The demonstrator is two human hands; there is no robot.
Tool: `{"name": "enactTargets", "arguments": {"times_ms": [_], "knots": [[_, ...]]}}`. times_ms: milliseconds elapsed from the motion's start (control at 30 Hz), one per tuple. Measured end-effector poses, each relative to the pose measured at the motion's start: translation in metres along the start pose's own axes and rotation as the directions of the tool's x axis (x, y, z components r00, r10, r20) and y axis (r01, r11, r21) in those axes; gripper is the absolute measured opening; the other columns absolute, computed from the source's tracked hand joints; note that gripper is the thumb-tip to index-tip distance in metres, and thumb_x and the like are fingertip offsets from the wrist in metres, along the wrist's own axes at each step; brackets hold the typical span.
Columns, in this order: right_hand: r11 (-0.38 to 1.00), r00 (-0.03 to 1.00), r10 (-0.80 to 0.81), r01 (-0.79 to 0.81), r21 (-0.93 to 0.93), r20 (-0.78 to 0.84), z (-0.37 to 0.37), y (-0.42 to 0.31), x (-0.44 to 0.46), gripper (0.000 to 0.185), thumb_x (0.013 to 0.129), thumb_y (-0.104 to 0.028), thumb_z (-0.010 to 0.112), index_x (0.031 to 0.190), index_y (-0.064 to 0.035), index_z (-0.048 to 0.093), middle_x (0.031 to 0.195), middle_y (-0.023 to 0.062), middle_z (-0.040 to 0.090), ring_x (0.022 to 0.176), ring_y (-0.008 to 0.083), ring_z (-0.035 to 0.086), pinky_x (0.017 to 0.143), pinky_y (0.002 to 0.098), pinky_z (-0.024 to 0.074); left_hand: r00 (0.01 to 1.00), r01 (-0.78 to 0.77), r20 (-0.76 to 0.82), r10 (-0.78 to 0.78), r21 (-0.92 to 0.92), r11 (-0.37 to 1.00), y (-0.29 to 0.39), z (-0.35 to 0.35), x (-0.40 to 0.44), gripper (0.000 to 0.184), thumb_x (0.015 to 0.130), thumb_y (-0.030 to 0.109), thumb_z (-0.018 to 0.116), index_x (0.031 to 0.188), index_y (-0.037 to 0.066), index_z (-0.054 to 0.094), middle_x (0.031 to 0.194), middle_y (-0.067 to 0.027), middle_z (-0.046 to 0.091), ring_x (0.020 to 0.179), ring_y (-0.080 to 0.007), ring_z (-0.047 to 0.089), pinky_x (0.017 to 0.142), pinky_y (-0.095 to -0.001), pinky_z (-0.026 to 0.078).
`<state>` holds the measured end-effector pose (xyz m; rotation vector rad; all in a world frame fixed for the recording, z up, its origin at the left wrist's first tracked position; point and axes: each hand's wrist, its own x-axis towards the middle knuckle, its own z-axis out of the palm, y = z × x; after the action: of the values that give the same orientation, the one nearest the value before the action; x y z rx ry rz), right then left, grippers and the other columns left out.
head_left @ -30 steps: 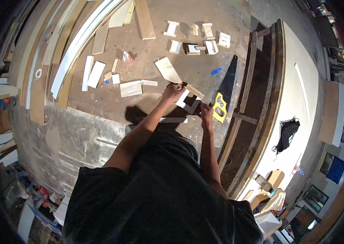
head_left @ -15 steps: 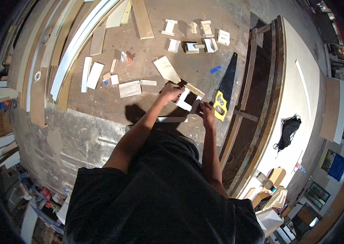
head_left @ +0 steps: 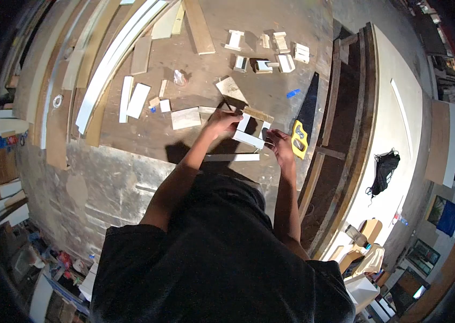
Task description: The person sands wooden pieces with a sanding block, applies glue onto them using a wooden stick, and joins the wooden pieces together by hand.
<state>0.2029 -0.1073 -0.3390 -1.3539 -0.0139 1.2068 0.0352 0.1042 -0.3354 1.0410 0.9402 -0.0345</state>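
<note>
Wooden frame [head_left: 249, 140], moved: turned since half a second earlier, its white lower strip now shown more broadly; the right hand [head_left: 282, 144] has been opened wider.
Table [head_left: 146, 132]: brown-topped, strewn with boards and small wooden pieces.
Long white strip [head_left: 111, 63]: laid at the left among other boards.
Saw [head_left: 307, 110]: laid beyond the right hand, yellow handle nearest the person.
Frame position: held over the table, between the hands.
Left hand [head_left: 219, 124]: closed on the frame's left side.
Right hand: fingers spread at the right edge; contact cannot be told.
Blue piece [head_left: 292, 93]: placed left of the blade.
</note>
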Motion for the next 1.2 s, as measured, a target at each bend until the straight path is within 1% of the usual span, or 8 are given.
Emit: {"name": "enactTargets", "arguments": {"times_ms": [167, 233, 433, 500, 767, 1000, 1133, 1200], "knots": [[1.0, 0.999, -0.014, 0.013, 0.016, 0.043, 0.051, -0.004, -0.002, 0.015, 0.094, -0.008, 0.062, 0.107, 0.0002, 0.065, 0.095, 0.0077, 0.07, 0.082, 0.017, 0.068, 0.073, 0.0318, 0.056, 0.999, 0.009, -0.034, -0.013, -0.106, 0.994, 0.017, -0.049, -0.03, 0.03, 0.084, 0.028, 0.077, 0.104, 0.006, 0.072, 0.091, -0.0058, 0.073, 0.076, -0.0148, 0.068, 0.071, -0.0304, 0.056], [0.999, 0.999, -0.025, 0.023, 0.031, 0.047, 0.075, -0.005, 0.001, 0.015, 0.093, -0.006, 0.064, 0.106, 0.0012, 0.064, 0.097, 0.0089, 0.07, 0.081, 0.0179, 0.068, 0.073, 0.0321, 0.0569, 0.999, 0.025, 0.041, -0.018, -0.189, 0.982, 0.03, -0.071, -0.042, 0.033, 0.085, 0.032, 0.077, 0.107, 0.008, 0.072, 0.097, -0.0041, 0.073, 0.084, -0.0153, 0.068, 0.083, -0.033, 0.054], [0.996, 0.994, -0.09, 0.089, 0.025, 0.055, 0.151, -0.022, 0.001, 0.016, 0.09, 0.001, 0.062, 0.106, 0.0053, 0.063, 0.097, 0.0109, 0.069, 0.079, 0.0178, 0.068, 0.07, 0.0308, 0.0575, 0.991, -0.077, 0.093, 0.101, -0.233, 0.969, 0.052, -0.122, -0.061, 0.041, 0.087, 0.037, 0.073, 0.115, 0.007, 0.068, 0.105, -0.0024, 0.071, 0.087, -0.0131, 0.067, 0.075, -0.0299, 0.051], [0.992, 0.992, -0.123, 0.123, 0.036, 0.022, 0.178, -0.032, -0.003, 0.015, 0.091, 0.001, 0.058, 0.105, 0.0047, 0.063, 0.092, 0.0076, 0.067, 0.075, 0.0129, 0.065, 0.07, 0.0257, 0.056, 0.993, -0.113, -0.018, 0.113, -0.271, 0.956, 0.06, -0.133, -0.068, 0.035, 0.085, 0.043, 0.074, 0.105, 0.015, 0.07, 0.092, 0.002, 0.068, 0.079, -0.0094, 0.063, 0.075, -0.0265, 0.048], [0.985, 0.981, -0.167, 0.17, 0.023, -0.101, 0.24, -0.065, 0.026, 0.011, 0.09, -0.003, 0.061, 0.099, -0.0017, 0.066, 0.078, 0.0028, 0.065, 0.066, 0.0104, 0.061, 0.064, 0.0245, 0.0528, 0.981, -0.173, 0.062, 0.184, -0.158, 0.972, 0.034, -0.234, -0.115, 0.057, 0.094, 0.052, 0.059, 0.129, 0.007, 0.058, 0.119, -0.0056, 0.066, 0.093, -0.0129, 0.062, 0.088, -0.0302, 0.05], [0.953, 0.944, -0.303, 0.301, -0.033, -0.134, 0.264, -0.11, 0.109, 0.007, 0.092, -0.005, 0.06, 0.09, -0.0015, 0.066, 0.071, 0.0026, 0.062, 0.059, 0.0099, 0.058, 0.057, 0.0223, 0.0478, 0.989, -0.099, -0.118, 0.084, -0.125, 0.987, -0.008, -0.313, -0.157, 0.042, 0.096, 0.039, 0.061, 0.107, 0.0, 0.07, 0.099, -0.008, 0.072, 0.092, -0.0167, 0.066, 0.086, -0.0305, 0.051], [0.925, 0.915, -0.379, 0.377, -0.043, -0.14, 0.272, -0.142, 0.175, 0.01, 0.093, -0.007, 0.06, 0.09, -0.0008, 0.067, 0.071, 0.0037, 0.063, 0.057, 0.012, 0.058, 0.055, 0.0251, 0.0479, 0.828, -0.559, -0.106, 0.551, -0.093, 0.824, -0.035, -0.337, -0.17, 0.042, 0.095, 0.04, 0.062, 0.105, 0.001, 0.071, 0.097, -0.0073, 0.072, 0.09, -0.0166, 0.068, 0.084, -0.0331, 0.053], [0.919, 0.917, -0.391, 0.384, -0.089, -0.083, 0.263, -0.161, 0.217, 0.01, 0.092, -0.006, 0.06, 0.091, -0.0002, 0.068, 0.071, 0.0039, 0.063, 0.057, 0.0132, 0.059, 0.052, 0.0267, 0.0467, 0.929, -0.36, -0.164, 0.332, -0.191, 0.913, -0.049, -0.344, -0.178, 0.042, 0.095, 0.041, 0.062, 0.104, 0.002, 0.071, 0.096, -0.0075, 0.072, 0.09, -0.017, 0.068, 0.084, -0.0345, 0.054]]}}
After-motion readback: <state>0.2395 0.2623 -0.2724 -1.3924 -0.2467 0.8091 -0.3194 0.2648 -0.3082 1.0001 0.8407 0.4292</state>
